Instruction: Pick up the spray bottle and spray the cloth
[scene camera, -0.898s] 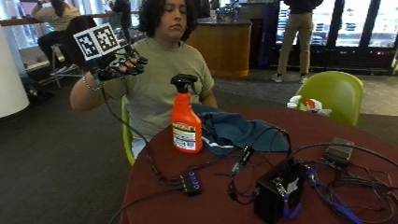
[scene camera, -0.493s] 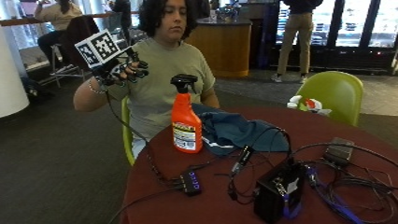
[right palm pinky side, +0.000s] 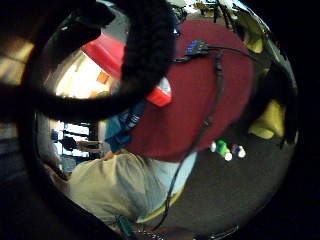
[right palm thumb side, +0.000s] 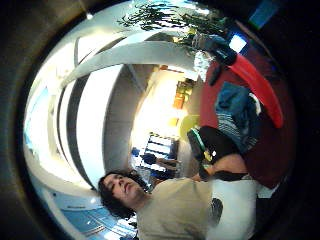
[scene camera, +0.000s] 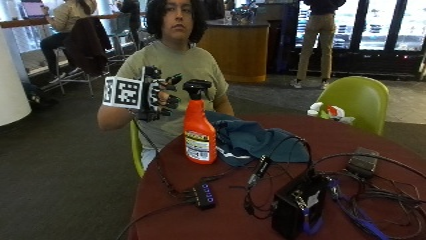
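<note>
Nearest the outside camera, one black box-shaped device (scene camera: 297, 204) is seen on the round, dark red table (scene camera: 233, 220), wrapped in a tangle of thin black and blue cables; one small black hub (scene camera: 203, 195) with a blue marking lies just beside it on the matte tabletop. Further back, one spray bottle (scene camera: 199, 131) is stood upright near the table's edge: a smooth orange plastic body tapering to a narrow neck, a printed label on its lower half, and a black trigger head on top. Just beside it, one cloth (scene camera: 249, 141) of soft dark blue fabric is spread in loose, rumpled folds, a pale striped edge showing at its near side. Beyond the bottle, the gloved right hand (scene camera: 162, 93) is held up in the air beside the trigger head, apart from it; its black fingers are spread and only slightly bent, and nothing is held in them. In the thumb side palm view, the bottle (right palm thumb side: 260, 87) is seen as a long red shape lying alongside the blue cloth (right palm thumb side: 239, 117) on the table. Behind the table, one lime-green chair (scene camera: 356, 100) with a smooth rounded shell back is placed.
</note>
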